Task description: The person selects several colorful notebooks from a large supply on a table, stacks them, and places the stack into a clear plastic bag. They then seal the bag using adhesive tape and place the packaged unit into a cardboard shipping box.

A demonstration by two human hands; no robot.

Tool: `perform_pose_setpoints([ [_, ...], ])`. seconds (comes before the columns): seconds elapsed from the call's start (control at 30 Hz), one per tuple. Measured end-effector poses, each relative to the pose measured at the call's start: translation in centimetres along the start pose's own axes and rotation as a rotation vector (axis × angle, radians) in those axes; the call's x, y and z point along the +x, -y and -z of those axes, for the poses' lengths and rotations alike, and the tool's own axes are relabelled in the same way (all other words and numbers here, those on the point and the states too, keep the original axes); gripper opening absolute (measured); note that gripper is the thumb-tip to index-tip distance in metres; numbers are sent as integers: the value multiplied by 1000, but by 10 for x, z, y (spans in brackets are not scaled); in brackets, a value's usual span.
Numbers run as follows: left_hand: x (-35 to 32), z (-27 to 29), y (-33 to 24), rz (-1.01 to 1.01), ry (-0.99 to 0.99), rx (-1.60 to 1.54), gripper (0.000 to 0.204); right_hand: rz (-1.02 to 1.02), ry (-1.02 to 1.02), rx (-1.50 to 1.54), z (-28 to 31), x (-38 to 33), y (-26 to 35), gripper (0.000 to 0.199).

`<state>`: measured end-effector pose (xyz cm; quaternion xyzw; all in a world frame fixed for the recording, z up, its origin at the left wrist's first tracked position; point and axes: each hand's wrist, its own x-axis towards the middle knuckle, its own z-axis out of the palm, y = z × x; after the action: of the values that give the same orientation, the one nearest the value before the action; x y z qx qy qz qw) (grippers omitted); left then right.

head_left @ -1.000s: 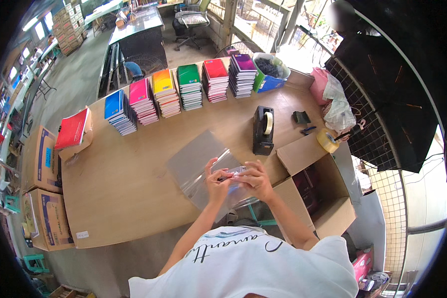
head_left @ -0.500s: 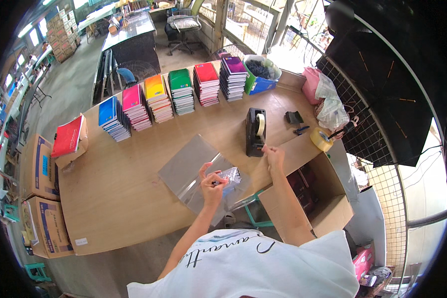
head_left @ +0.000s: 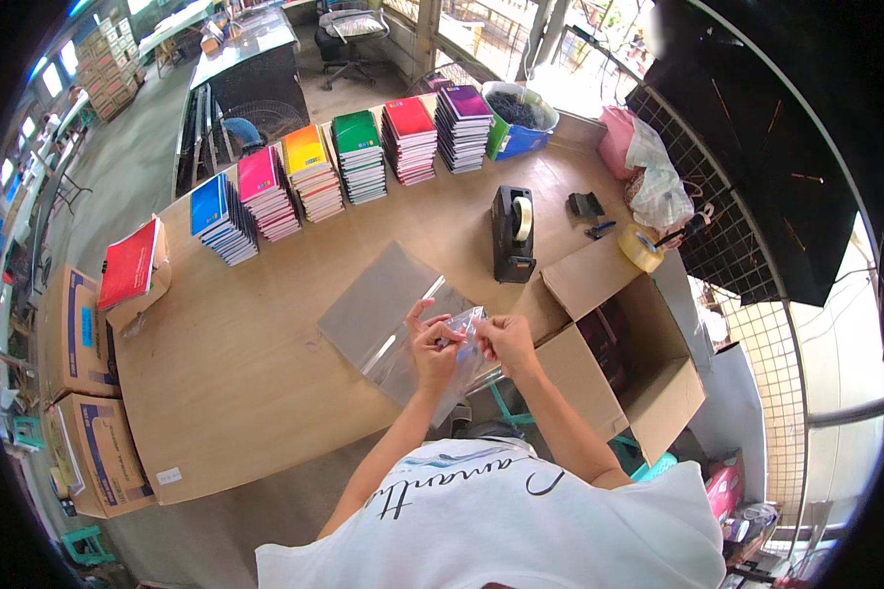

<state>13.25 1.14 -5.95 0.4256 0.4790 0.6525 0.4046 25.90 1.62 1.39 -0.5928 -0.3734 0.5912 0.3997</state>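
Note:
A small clear plastic packet (head_left: 469,320) is held by my left hand (head_left: 434,348), its thumb and some fingers closed on it and the index finger raised. My right hand (head_left: 506,344) pinches at the packet's right edge; whatever is between the fingertips is too small to make out. Beneath both hands a large clear plastic sheet or bag (head_left: 368,309) lies over the table's near edge. Beyond the right hand stands a black tape dispenser (head_left: 514,257) with a roll of clear tape (head_left: 523,218).
Several notebook stacks, from the blue stack (head_left: 224,221) to the purple stack (head_left: 464,128), line the table's far edge (head_left: 295,231). An open cardboard box (head_left: 663,417) stands at right, near a wide tape roll (head_left: 639,249). Closed cartons (head_left: 103,452) sit at left.
My right hand has left the front end of the tape dispenser and come left and nearer, to the plastic packet. My left hand keeps its hold, shifted slightly right in view.

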Motion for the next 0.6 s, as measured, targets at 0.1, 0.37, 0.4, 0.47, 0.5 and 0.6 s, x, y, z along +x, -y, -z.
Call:
perform_pose_setpoints([
  [0.1,-2,1,-4,-85,41,71,22,-111,-73,-122,6,-5,-40,34],
  [0.37,11,32,-9,-152,537,234,111,344,-231,-570,11,26,-119,52],
  [0.4,10,35,-6,-174,519,251,111,89,-88,-320,20,25,-126,56],
  [0.47,17,38,-7,-244,542,295,109,-375,193,192,57,32,-125,67],
  [0.5,5,44,-6,-267,579,321,107,-526,266,482,73,28,-119,72],
  [0.6,-16,36,-13,-629,888,560,93,-595,311,549,47,12,-70,49],
])
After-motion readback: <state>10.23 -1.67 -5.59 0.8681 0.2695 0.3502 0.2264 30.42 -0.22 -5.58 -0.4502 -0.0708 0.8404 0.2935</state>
